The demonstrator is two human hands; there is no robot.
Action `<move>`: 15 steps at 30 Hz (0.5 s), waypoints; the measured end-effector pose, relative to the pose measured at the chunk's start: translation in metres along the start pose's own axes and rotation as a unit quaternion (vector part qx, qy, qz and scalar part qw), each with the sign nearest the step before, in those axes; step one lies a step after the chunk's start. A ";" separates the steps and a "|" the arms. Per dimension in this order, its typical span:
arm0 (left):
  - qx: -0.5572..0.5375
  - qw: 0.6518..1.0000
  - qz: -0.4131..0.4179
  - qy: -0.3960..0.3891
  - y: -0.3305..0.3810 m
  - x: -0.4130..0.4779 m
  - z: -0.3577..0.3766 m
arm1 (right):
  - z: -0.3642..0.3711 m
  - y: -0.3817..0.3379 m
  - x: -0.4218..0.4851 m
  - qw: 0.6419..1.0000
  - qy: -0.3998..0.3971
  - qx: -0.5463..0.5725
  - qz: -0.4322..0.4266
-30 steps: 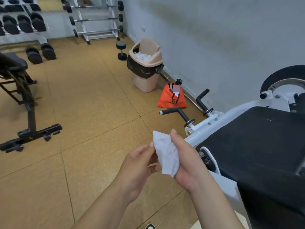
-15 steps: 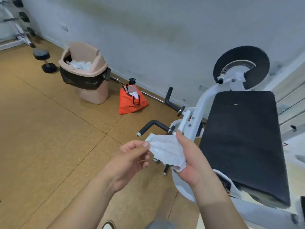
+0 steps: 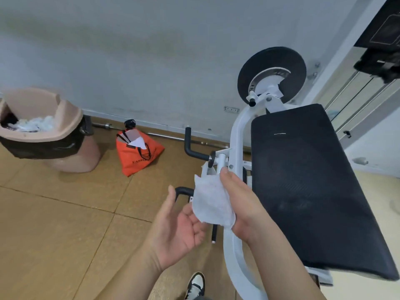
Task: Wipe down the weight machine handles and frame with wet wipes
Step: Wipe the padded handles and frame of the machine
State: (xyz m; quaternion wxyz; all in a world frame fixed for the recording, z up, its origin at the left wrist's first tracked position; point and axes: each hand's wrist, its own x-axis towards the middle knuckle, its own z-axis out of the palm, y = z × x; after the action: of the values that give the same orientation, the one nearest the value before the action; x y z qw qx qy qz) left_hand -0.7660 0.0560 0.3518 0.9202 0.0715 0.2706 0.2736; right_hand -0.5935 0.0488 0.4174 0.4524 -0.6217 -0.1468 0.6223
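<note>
Gym floor: two hands (image 3: 179, 226) (image 3: 242, 204), one wipe (image 3: 211, 204).

A single wide-angle view comes from the person's head, looking forward and steeply down. Both bare forearms rise from the bottom edge, so the left hand (image 3: 179, 224) and right hand (image 3: 244, 204) sit close under the lens, near frame centre. The black padded rectangular bench pad (image 3: 309, 180) fills the right side nearby. Farther off, the pale grey painted wall (image 3: 151, 50) spans the top, its straight lines bowed by the lens. A black-and-white shoe (image 3: 195, 284) shows at the bottom edge.
</note>
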 end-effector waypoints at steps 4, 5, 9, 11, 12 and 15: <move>-0.030 0.991 -0.004 -0.134 0.013 0.032 0.011 | 0.021 -0.021 0.033 0.998 -0.038 -0.028 0.051; -0.046 0.987 0.002 -0.157 0.018 0.037 0.016 | 0.022 -0.025 0.040 0.997 -0.033 -0.034 0.054; -0.030 0.983 -0.017 -0.180 0.046 0.062 0.013 | 0.021 -0.044 0.060 0.997 -0.022 -0.012 0.069; 0.021 0.991 -0.034 -0.131 0.064 0.078 0.011 | 0.022 -0.048 0.077 0.997 -0.008 -0.018 0.072; 0.045 0.992 -0.053 -0.103 0.073 0.086 0.009 | 0.024 -0.048 0.086 0.997 0.001 -0.026 0.066; 0.124 0.986 -0.100 -0.041 0.100 0.109 -0.005 | 0.024 -0.044 0.114 0.995 0.064 -0.067 0.047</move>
State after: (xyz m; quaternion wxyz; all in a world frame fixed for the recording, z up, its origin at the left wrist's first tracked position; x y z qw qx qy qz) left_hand -0.7382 0.1984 0.3260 0.9374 0.1686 0.2702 0.1411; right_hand -0.5775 0.1670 0.3810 0.3885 -0.6954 -0.1300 0.5904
